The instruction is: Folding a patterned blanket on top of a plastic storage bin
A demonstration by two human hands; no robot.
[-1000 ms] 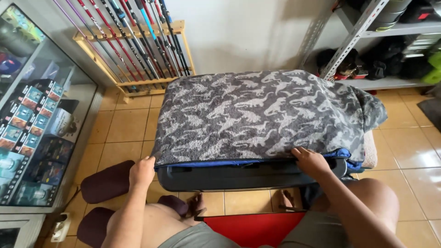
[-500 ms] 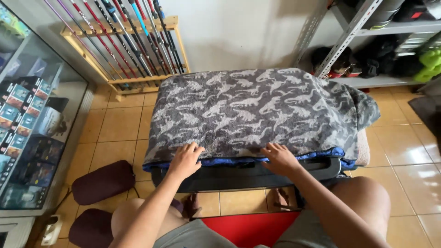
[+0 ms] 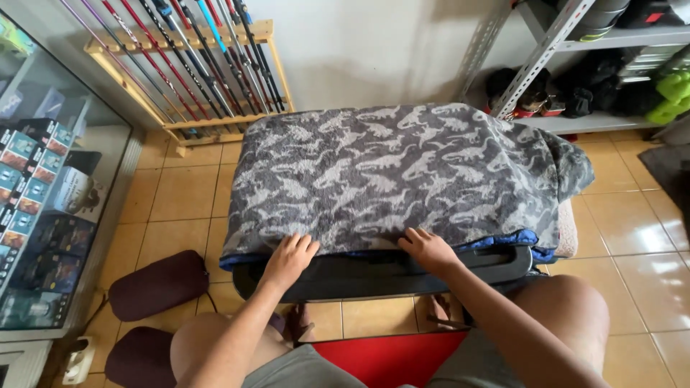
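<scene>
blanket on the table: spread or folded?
Spread. The blanket covers the whole table top and hangs over its right end; both hands, left and right, rest on its near edge.

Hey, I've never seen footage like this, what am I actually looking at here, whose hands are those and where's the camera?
There is no machine here. The camera sits on a person's head and looks down, so you see their own bare arms and knees. There is only this one view. In front of them is a dark table covered by a grey blanket with a dinosaur pattern and a blue underside. The left hand and the right hand both rest flat on the blanket's near edge, fingers spread; neither has closed a grip on it. Behind stands a wooden rack of fishing rods, left a glass display case, right a metal shelf.
</scene>
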